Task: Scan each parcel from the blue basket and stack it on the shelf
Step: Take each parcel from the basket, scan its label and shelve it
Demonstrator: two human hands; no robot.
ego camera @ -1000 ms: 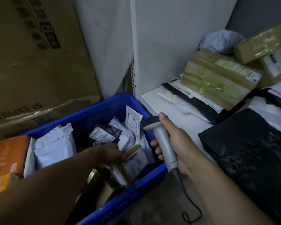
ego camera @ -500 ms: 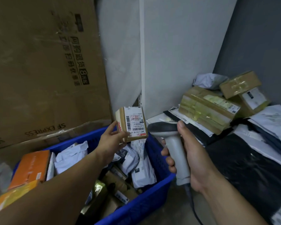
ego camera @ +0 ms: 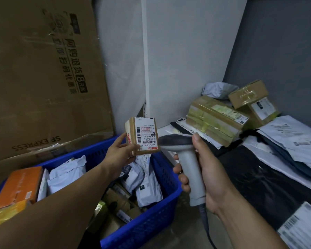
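Brown cardboard parcel (ego camera: 142, 135) up above the blue basket (ego camera: 151, 220), held by the left hand (ego camera: 120, 155); thumb on the taped left face, fingers curled under and behind; white label turned to the camera, with a barcode down its left edge, a red stamp, Chinese print and "642 L714-00 41" along the bottom, the rest covered by a fingertip.

Grey scanner (ego camera: 185, 153) gripped in the right hand (ego camera: 205, 177); fingers wrapped round the handle, thumb upright against the back of the dark head; head just beside the parcel's lower right corner, touching or not impossible to tell; cable (ego camera: 207, 229) hanging from the handle's base.

Printed upside down on the big carton (ego camera: 43, 78) leaning behind the basket: "SF EXPRESS", plus black Chinese characters and an "8".

Inside the basket: orange box (ego camera: 20, 184) at the left end, white poly mailers (ego camera: 66, 173), small cartons, and a pale bag marked "010" (ego camera: 147, 191); left forearm lying across the middle.

On the white shelf (ego camera: 187, 69) to the right: long carton wrapped in yellowish tape (ego camera: 215, 119) with a label too small to read; two smaller cartons (ego camera: 248, 94) stacked behind it; grey bag (ego camera: 217, 89) in the back corner; black bag (ego camera: 258, 177) spread over the front; flat white mailers (ego camera: 291, 137) along the right.

Narrow strip of bare grey floor between the basket's right wall and the shelf edge; bare white shelf surface only at the near left corner, behind the scanner head.
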